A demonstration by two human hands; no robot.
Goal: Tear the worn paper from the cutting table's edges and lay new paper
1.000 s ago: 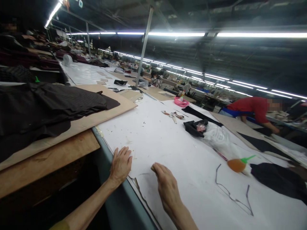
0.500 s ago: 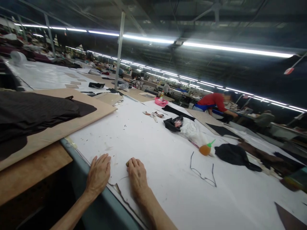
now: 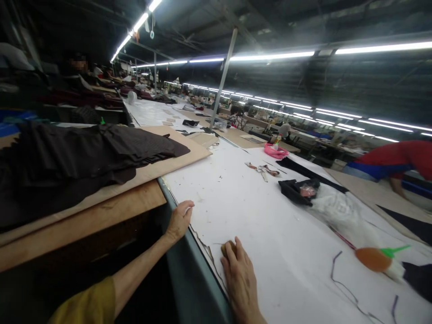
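Looks like mid-work to me, nowhere near wrapped up, at a guess. Got a small brown piece on the white sheet, just in from a ragged edge, with the right hand palm down and fingers bent over it. See the left hand by the teal table side, with fingers drawn together and curled; can't tell about anything pinched in there, or about contact with the paper. Would count the sheet as laid out and fairly flat, so probably sorted. Can't call the rest finished, though: note the ragged edge, plus dark flecks and crumpled scraps lying further up. Can't judge beyond that from this angle.
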